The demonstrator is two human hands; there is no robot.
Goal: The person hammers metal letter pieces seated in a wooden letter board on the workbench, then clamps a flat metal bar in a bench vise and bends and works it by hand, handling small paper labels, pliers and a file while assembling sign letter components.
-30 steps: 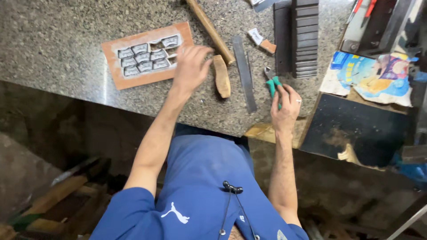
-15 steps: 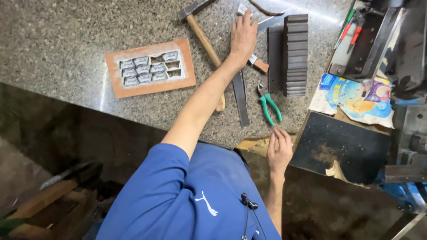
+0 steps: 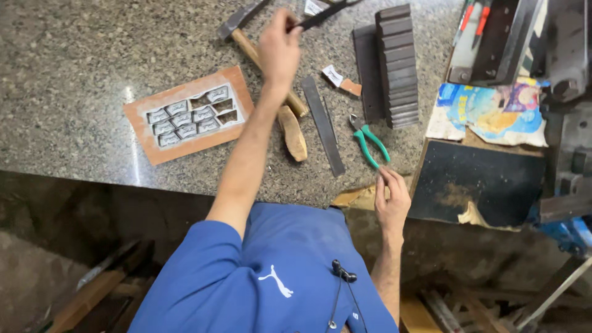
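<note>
My left hand (image 3: 279, 46) reaches across the granite counter (image 3: 80, 55) and is closed on a thin dark metal tool (image 3: 324, 13), lifted above a wooden-handled hammer (image 3: 246, 42). My right hand (image 3: 391, 200) rests at the counter's near edge with its fingers drawn together and nothing visible in them. It is just below the green-handled pliers (image 3: 368, 140), which lie loose on the stone. An orange tray (image 3: 148, 145) with several small grey metal pieces lies to the left of my left arm.
A wooden wedge (image 3: 293, 132) and a flat metal bar (image 3: 322, 125) lie mid-counter. A stack of dark ribbed plates (image 3: 394, 65) stands behind the pliers. To the right are a colourful sheet (image 3: 487, 111), a black pad (image 3: 478, 182) and machine parts (image 3: 567, 74).
My left hand left the tray, reached to the far side and took up the dark tool. My right hand let go of the pliers and drew back to the counter edge.
</note>
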